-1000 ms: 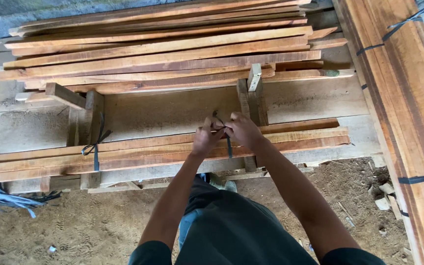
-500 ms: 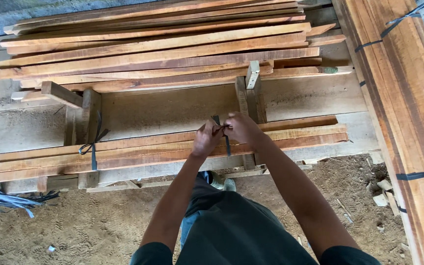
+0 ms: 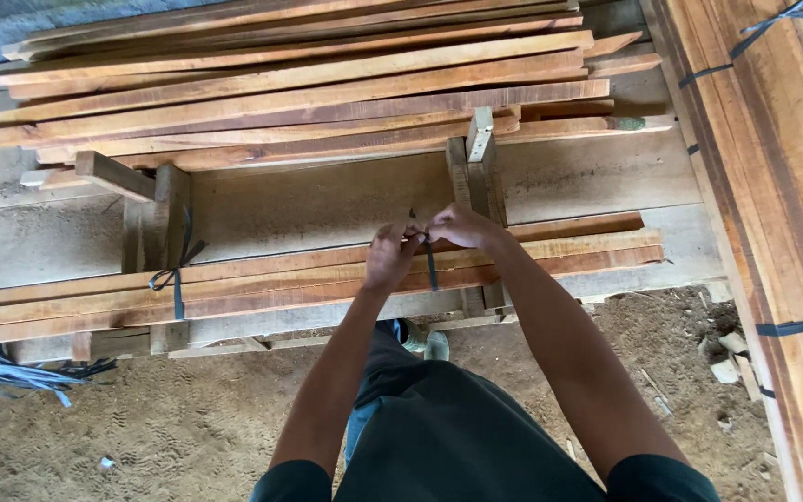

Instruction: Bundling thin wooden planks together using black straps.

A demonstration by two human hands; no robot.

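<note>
Seen from the head camera, the two hands have drawn slightly closer together and a touch higher over the near bundle of long reddish-brown wooden slats (image 3: 327, 279) than they were a second ago, and the loose end of the dark plastic strap (image 3: 431, 268) that stood up between them now shows only as a short tip above the knuckles; judged from that, the tie around this end of the bundle is being pulled snug rather than just begun. The left hand (image 3: 392, 253) is closed, fingers curled in a pinch on the strap right at the top edge of the bundle. The right hand (image 3: 462, 226) is likewise closed, its fingertips meeting those of the left hand and gripping the same strap, which runs down across the slats just below both hands. Toward the left end of the bundle a second dark strap, already knotted (image 3: 177, 279), wraps the slats. Beyond the bundle lies a broad pale dusty plank desk (image 3: 327, 209) with short upright wooden blocks (image 3: 476, 172) standing on it, and behind that a loose stack of similar slats (image 3: 299, 88). To the right of the bundle runs a long strapped pile of boards (image 3: 764, 186).
</note>
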